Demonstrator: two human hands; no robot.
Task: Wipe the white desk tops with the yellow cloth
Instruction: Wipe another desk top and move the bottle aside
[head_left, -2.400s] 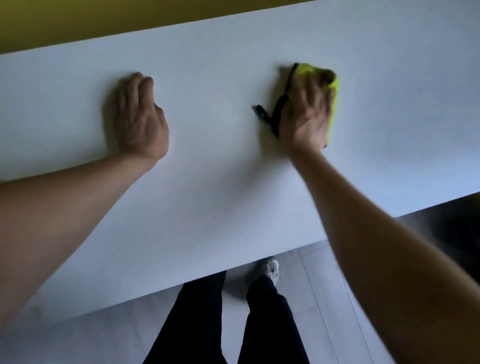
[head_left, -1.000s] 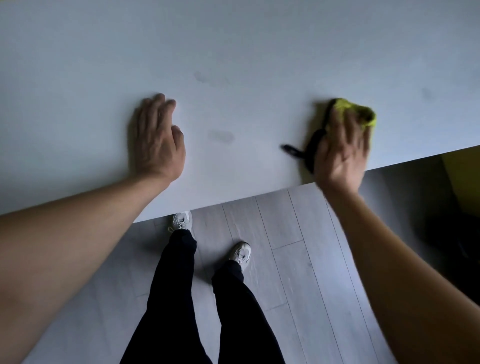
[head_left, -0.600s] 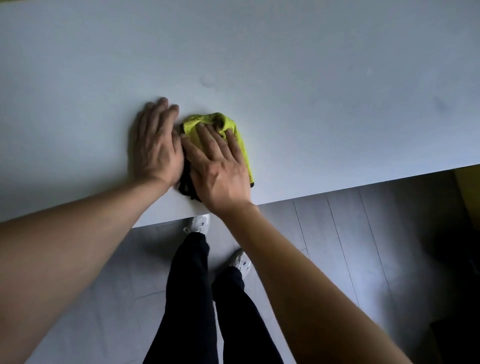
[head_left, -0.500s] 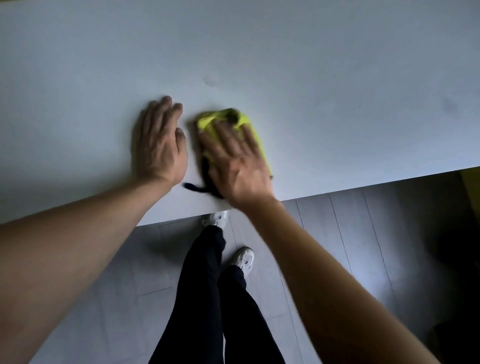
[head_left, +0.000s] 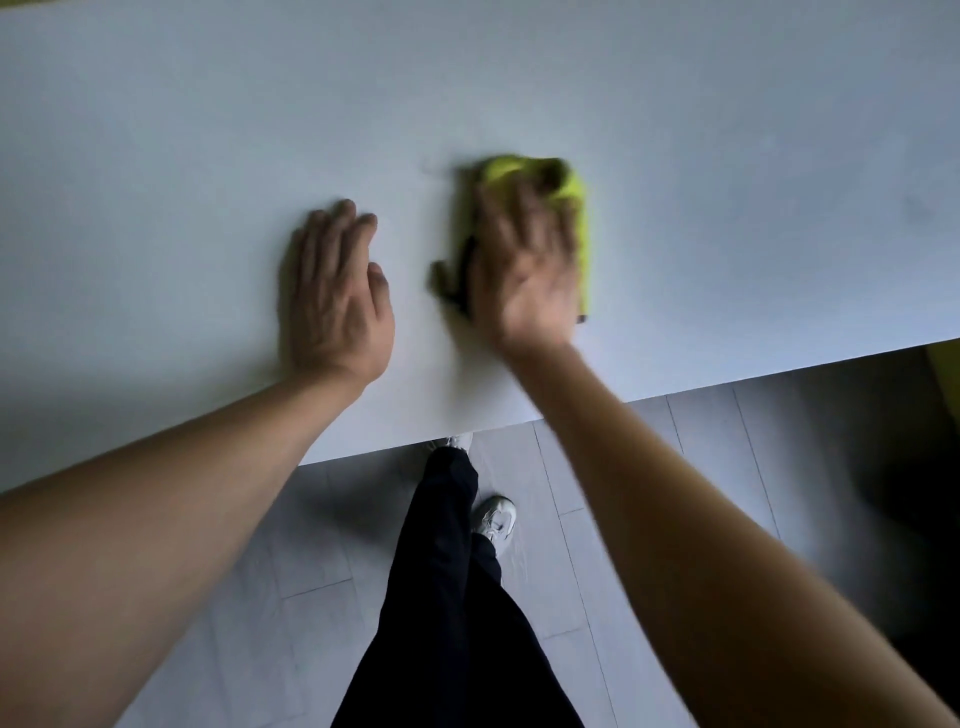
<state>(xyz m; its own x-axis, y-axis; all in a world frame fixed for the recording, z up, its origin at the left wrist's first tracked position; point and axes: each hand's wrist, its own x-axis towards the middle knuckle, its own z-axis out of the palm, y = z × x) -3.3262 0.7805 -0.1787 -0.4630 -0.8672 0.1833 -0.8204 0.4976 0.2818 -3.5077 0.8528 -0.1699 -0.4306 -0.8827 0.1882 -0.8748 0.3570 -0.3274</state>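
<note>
The white desk top (head_left: 727, 156) fills the upper half of the head view. My right hand (head_left: 524, 275) presses flat on the folded yellow cloth (head_left: 574, 197), fingers straight and blurred by motion; a dark edge of the cloth shows by the thumb. The cloth lies near the desk's front edge. My left hand (head_left: 335, 296) rests palm down on the bare desk, a short gap to the left of the cloth, with fingers extended.
The desk's front edge (head_left: 727, 384) runs diagonally from lower left to upper right. Below it is grey plank floor (head_left: 623, 493) with my dark-trousered legs (head_left: 452, 571) and white shoes. A dark area lies at the far right.
My right hand has slid the cloth to the right and a little farther from me, away from my left hand. The left hand stays planted on the desk.
</note>
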